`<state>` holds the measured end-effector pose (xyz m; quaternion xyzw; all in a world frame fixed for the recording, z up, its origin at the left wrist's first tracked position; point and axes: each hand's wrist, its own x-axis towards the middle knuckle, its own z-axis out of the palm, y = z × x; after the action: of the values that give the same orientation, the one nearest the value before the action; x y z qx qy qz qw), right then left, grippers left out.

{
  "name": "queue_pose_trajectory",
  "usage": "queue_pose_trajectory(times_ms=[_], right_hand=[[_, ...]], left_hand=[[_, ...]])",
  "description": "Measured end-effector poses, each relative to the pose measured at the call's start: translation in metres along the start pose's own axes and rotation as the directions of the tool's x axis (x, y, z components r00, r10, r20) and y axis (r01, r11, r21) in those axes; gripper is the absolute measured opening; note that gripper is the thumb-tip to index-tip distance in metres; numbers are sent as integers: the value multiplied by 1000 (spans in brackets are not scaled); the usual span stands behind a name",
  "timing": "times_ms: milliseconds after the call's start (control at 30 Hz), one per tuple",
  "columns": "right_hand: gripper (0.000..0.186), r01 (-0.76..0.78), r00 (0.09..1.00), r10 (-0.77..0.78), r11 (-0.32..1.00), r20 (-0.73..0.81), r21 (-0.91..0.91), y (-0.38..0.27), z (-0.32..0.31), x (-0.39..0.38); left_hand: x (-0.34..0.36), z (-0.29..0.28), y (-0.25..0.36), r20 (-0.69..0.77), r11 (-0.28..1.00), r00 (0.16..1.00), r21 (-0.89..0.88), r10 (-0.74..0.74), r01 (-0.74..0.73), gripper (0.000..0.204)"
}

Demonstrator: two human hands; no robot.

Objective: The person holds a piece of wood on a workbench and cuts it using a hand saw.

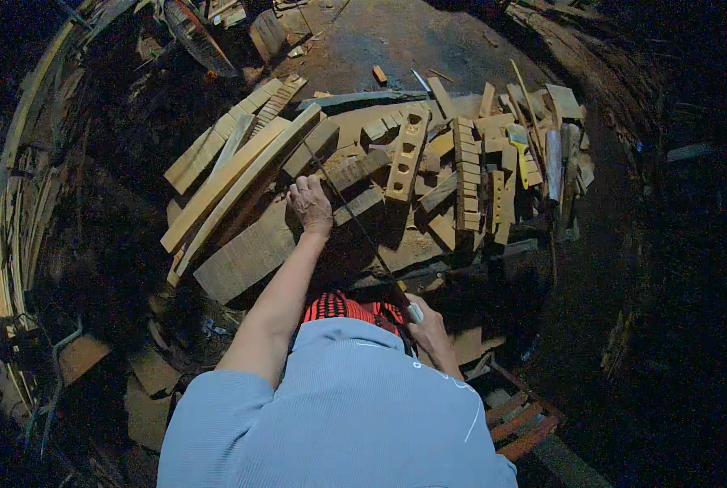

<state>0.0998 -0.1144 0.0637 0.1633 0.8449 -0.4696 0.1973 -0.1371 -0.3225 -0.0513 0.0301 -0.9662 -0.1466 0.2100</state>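
A: What lies at your left?

B: Long curved wooden planks [233,175], fanned across the floor. Your left hand [311,205] rests on the wood beside them, fingers curled down flat, gripping nothing.

A: And to the right?

B: Your right hand [424,325] has its fingers wrapped round a thin rod [355,220] slanting toward the planks. Beyond it lie notched wooden blocks [467,175].

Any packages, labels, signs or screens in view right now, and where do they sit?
None show. Only bare wood: long planks at the left hand, notched and slotted offcuts piled ahead. The right hand grips a thin rod's pale handle. Dark edges hide the rest.
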Motion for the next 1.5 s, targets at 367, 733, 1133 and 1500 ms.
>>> queue_pose_trajectory(times_ms=[367, 733, 1133, 1500], right_hand=[[52, 218, 972, -223, 973, -69, -69, -35, 35, 84], [57, -49, 999, 50, 998, 7, -41, 19, -5, -30], [52, 97, 995, -98, 983, 2, -153, -30, 22, 67], [52, 80, 997, -79, 992, 12, -93, 7, 15, 33]], left_hand=[[-1, 7, 3, -170, 996, 985, 82, -28, 43, 8], [0, 4, 1, -38, 1000, 999, 12, -26, 26, 7], [-1, 2, 1, -146, 995, 988, 96, 38, -24, 9], [-2, 12, 0, -84, 999, 995, 14, -48, 49, 6]])
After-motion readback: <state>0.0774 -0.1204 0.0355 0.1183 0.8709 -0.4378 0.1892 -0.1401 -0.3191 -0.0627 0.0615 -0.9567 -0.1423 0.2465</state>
